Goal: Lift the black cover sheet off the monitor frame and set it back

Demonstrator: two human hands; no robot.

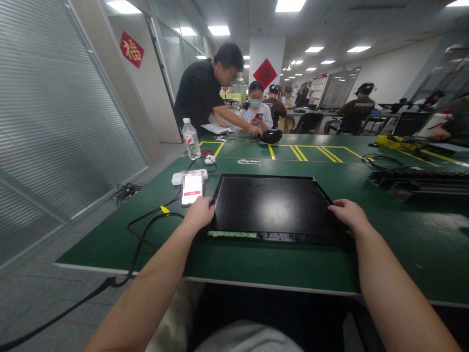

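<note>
A black flat display panel (273, 203) lies on the green table (164, 254) in front of me, its screen side facing up. Along its near edge runs a green circuit strip (232, 234). My left hand (200, 212) grips the panel's left edge, and my right hand (350, 213) grips the right edge. Both thumbs rest on the frame, while the other fingers are mostly hidden at the sides. Just beyond my left hand is a lit phone (192, 188), leaning by a white bar-shaped object (179, 178).
A water bottle (191, 139) and a small white item (210, 160) stand at the back left. A black cable (141, 234) crosses the left side. Dark metal frames (421, 186) lie at the right. Across the table a person in black (198, 93) touches a black headset (271, 136).
</note>
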